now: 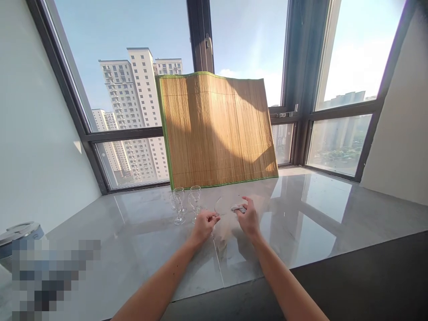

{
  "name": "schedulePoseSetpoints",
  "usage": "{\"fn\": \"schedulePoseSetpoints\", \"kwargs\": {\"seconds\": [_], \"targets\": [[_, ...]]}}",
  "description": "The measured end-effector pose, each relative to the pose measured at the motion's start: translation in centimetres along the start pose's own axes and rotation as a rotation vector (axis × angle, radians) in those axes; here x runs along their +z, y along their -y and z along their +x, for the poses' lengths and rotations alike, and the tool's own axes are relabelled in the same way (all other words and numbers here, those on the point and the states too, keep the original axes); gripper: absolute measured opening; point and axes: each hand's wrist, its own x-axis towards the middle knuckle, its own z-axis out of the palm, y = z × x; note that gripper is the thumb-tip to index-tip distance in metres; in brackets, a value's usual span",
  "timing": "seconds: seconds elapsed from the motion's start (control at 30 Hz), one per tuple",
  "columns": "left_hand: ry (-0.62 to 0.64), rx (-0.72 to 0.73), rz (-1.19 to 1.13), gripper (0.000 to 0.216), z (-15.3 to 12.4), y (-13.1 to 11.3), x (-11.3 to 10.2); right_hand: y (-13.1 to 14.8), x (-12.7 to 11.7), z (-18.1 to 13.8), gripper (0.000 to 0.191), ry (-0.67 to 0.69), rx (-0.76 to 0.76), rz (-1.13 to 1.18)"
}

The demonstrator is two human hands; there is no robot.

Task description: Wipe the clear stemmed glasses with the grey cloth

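My left hand (204,225) is closed in a pinch on the stem of a clear wine glass (220,206) that tilts to the right between my hands. My right hand (248,217) is closed on a small grey cloth (238,208), held against the glass's rim. Several other clear stemmed glasses (182,204) stand upright in a cluster on the grey marble counter (310,223), just left of and beyond my left hand.
A bamboo mat (217,129) with a green edge leans upright against the window at the back of the counter. A round grey lidded object (20,232) sits at the far left. The counter's dark front edge (368,276) runs along the lower right.
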Motion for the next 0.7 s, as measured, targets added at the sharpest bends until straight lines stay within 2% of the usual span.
{"fn": "schedulePoseSetpoints", "kwargs": {"seconds": [0.1, 0.17, 0.3, 0.4, 0.53, 0.7], "targets": [[0.063, -0.084, -0.283, 0.036, 0.1, -0.4, 0.0, -0.1, 0.9, -0.6, 0.057, 0.277, -0.037, 0.05], [0.085, -0.11, -0.408, 0.037, 0.1, -0.5, 0.1, 0.2, 1.2, -1.0, 0.06, 0.41, -0.031, 0.136], [0.081, -0.111, -0.39, 0.033, 0.0, -0.2, 0.4, 1.0, 1.2, -1.3, 0.072, 0.523, 0.118, 0.339], [0.097, -0.111, -0.365, 0.03, -0.1, -0.1, 0.6, 1.0, 1.2, -1.5, 0.081, 0.612, 0.218, 0.408], [0.133, -0.13, -0.389, 0.023, 0.0, -0.3, 1.0, 0.3, 2.1, -1.8, 0.08, 0.655, 0.241, 0.473], [0.141, -0.11, -0.372, 0.019, 0.1, -0.7, 1.4, -0.2, 3.3, -1.8, 0.07, 0.553, 0.27, 0.442]]}}
